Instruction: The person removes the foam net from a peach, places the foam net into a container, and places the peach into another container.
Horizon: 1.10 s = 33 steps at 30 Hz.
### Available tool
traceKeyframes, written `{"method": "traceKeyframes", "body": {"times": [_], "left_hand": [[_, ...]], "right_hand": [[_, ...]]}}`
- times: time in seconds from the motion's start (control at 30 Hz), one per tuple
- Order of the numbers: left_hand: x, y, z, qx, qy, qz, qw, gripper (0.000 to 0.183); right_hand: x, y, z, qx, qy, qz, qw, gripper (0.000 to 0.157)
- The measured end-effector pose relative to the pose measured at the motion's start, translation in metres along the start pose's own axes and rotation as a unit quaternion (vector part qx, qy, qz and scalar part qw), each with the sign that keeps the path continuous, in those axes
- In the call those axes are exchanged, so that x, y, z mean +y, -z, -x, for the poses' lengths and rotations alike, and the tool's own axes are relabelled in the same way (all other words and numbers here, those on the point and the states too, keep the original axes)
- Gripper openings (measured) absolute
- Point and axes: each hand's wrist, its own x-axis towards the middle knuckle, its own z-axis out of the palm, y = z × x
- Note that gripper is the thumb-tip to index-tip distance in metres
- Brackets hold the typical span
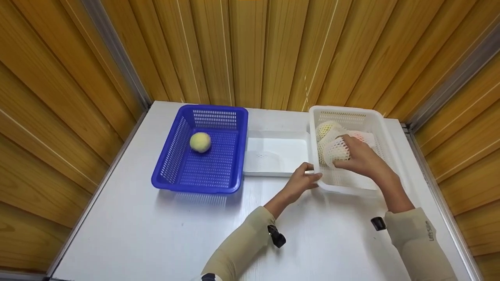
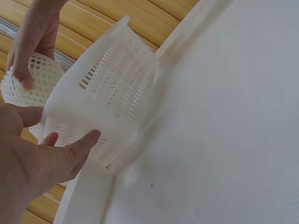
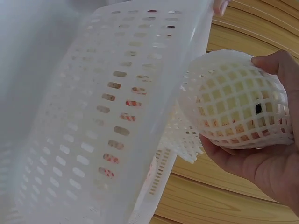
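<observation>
My right hand (image 1: 361, 158) grips a peach in a white foam net (image 3: 233, 100), thumb and fingers around its sides, over the white basket (image 1: 347, 187). Through the mesh the fruit looks pale yellow with reddish patches. Beneath it, more netted fruit (image 1: 327, 128) lies in that basket, partly hidden by the hand. My left hand (image 1: 300, 181) holds the basket's near left corner, its thumb over the rim and its other fingers against the outer wall (image 2: 117, 84).
To the left stands a blue basket (image 1: 236, 187) with one bare pale yellow peach (image 1: 200, 142) in it. Between the baskets sits a shallow white tray (image 1: 291, 150) with an empty foam net (image 1: 263, 160) at its left. Wood-panelled walls (image 1: 250, 50) enclose the white table (image 1: 179, 234).
</observation>
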Motion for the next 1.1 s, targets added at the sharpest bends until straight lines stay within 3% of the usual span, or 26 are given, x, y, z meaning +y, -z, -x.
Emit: {"method": "traceKeyframes", "body": {"times": [0.2, 0.43, 0.6, 0.77, 1.1], "left_hand": [[0.002, 0.007, 0.001, 0.003, -0.003, 0.000, 1.0000, 0.029], [0.007, 0.017, 0.007, 0.029, -0.032, -0.069, 0.9967, 0.037], [0.013, 0.026, 0.014, 0.037, -0.039, -0.088, 0.9946, 0.036], [0.017, 0.036, 0.020, 0.044, -0.048, -0.101, 0.9927, 0.037], [0.018, 0.059, 0.036, 0.056, -0.080, -0.126, 0.9873, 0.033]], "right_hand": [[-0.010, 0.003, -0.002, 0.010, 0.006, -0.007, 1.000, 0.073], [-0.025, 0.000, -0.002, 0.018, 0.007, -0.010, 1.000, 0.069], [-0.032, -0.004, -0.003, 0.015, 0.012, -0.009, 1.000, 0.066], [-0.037, -0.010, -0.003, 0.020, 0.014, -0.020, 0.999, 0.061], [-0.048, -0.030, -0.008, 0.013, 0.032, -0.050, 0.998, 0.065]]}}
